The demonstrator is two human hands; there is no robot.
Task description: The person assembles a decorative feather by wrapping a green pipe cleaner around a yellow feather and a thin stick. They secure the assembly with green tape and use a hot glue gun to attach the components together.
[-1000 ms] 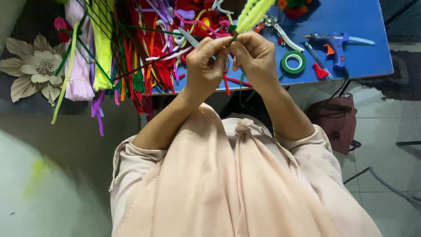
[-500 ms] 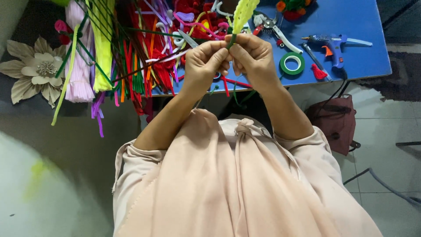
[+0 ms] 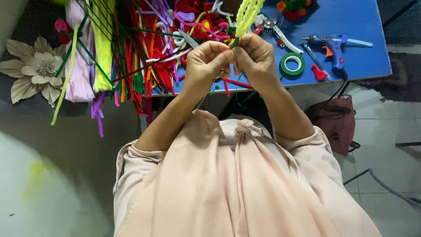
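Observation:
My left hand (image 3: 209, 65) and my right hand (image 3: 256, 59) are pressed together above the near edge of the blue table (image 3: 370, 57). Both pinch the base of a looped yellow-green fuzzy pipe-cleaner piece (image 3: 247, 16) that sticks up away from me, with a dark green stem end between my fingertips. A thin green wire hangs down below my hands. A heap of red, green, pink and yellow pipe cleaners (image 3: 144, 52) lies on the table just left of my left hand.
On the table to the right lie a green tape roll (image 3: 293, 64), pliers (image 3: 274, 27), a blue glue gun (image 3: 334, 44) and a small red tassel (image 3: 319, 73). A beige paper flower (image 3: 33, 70) sits far left. A maroon bag (image 3: 337, 123) rests on the floor.
My hands have stayed together and shifted slightly; the yellow-green piece stands a little more upright than a second ago.

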